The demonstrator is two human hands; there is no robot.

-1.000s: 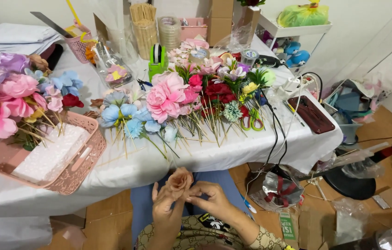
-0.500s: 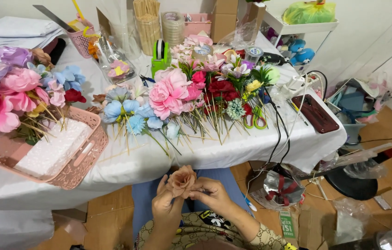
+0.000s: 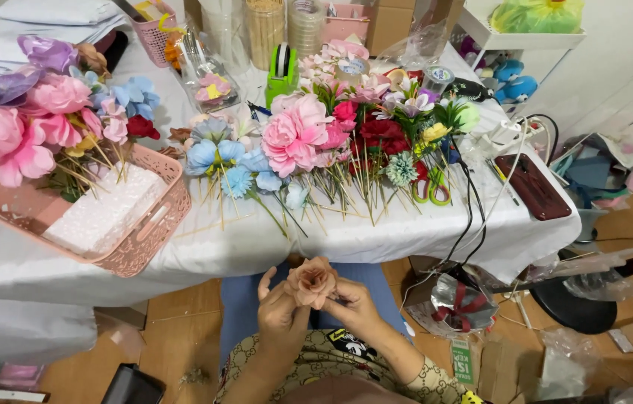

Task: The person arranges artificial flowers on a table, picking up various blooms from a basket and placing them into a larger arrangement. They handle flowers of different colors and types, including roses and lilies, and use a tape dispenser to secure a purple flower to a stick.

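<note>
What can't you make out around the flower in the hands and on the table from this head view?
- Stem of the tan fabric flower: hidden behind the left hand and right hand.
- Stick ends in the pink basket: covered by blooms.
- Green-handled scissors: blades buried under flower stems.
- Jars at the table's far edge: tops cut off by the frame.

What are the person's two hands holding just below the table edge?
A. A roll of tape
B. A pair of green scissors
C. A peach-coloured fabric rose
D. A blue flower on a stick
C: the left hand and right hand both grip a peach-coloured rose between them.
</note>
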